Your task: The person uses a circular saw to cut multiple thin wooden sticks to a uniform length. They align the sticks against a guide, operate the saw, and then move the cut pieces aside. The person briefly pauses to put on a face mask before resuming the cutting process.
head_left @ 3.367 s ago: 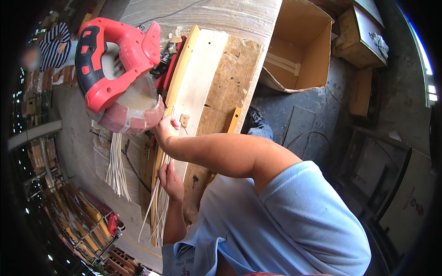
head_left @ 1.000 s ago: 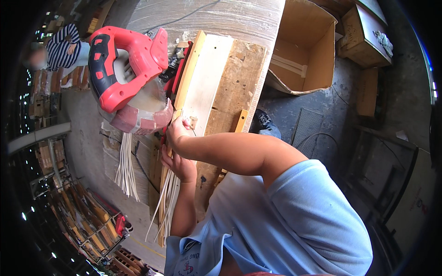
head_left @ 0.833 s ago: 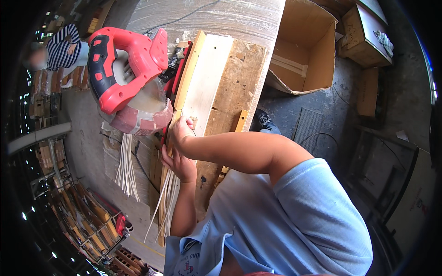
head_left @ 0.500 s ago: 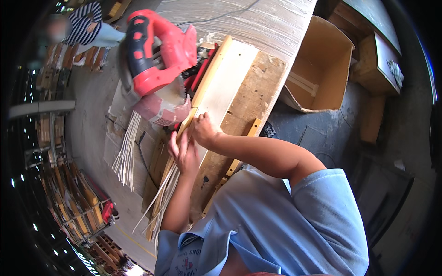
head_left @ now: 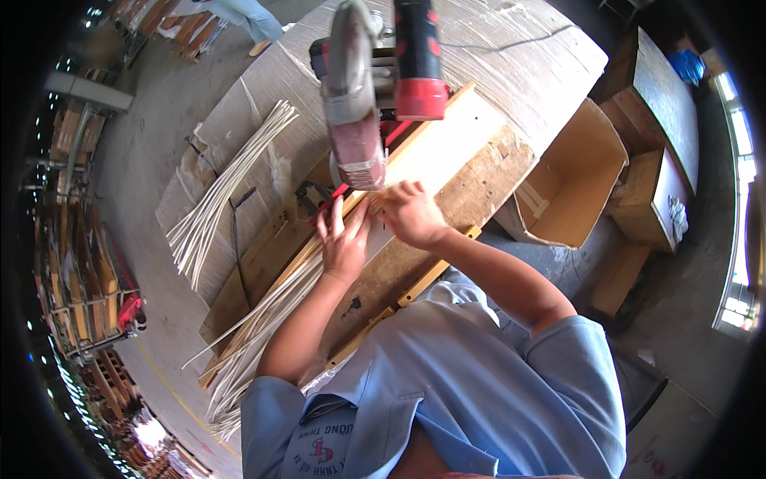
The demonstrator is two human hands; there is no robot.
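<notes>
A bundle of thin pale wooden strips [head_left: 297, 297] runs from the lower left up to a power saw [head_left: 353, 132] with a red and black grip. My left hand [head_left: 345, 246] holds the bundle with its fingers bent across it, beside the saw's red fence. Just right of it, my right hand [head_left: 413, 215] is closed at the strip ends, its fingertips partly hidden. Both hands are near the pinkish blade guard [head_left: 359, 160]; the blade itself cannot be made out. Beyond my right hand lies a pale board [head_left: 463, 128].
A second bundle of white strips [head_left: 227, 191] lies on the plastic-covered table [head_left: 523, 60], left of the saw. An open cardboard box [head_left: 586, 172] stands on the right, by wooden cabinets [head_left: 650, 104]. Racks of wood pieces [head_left: 76, 271] fill the far left. A person's legs [head_left: 247, 20] show at the top.
My view has turned, so the saw and table sit differently in it. Both hands remain at the strips by the saw, with my right hand turned more over the ends.
</notes>
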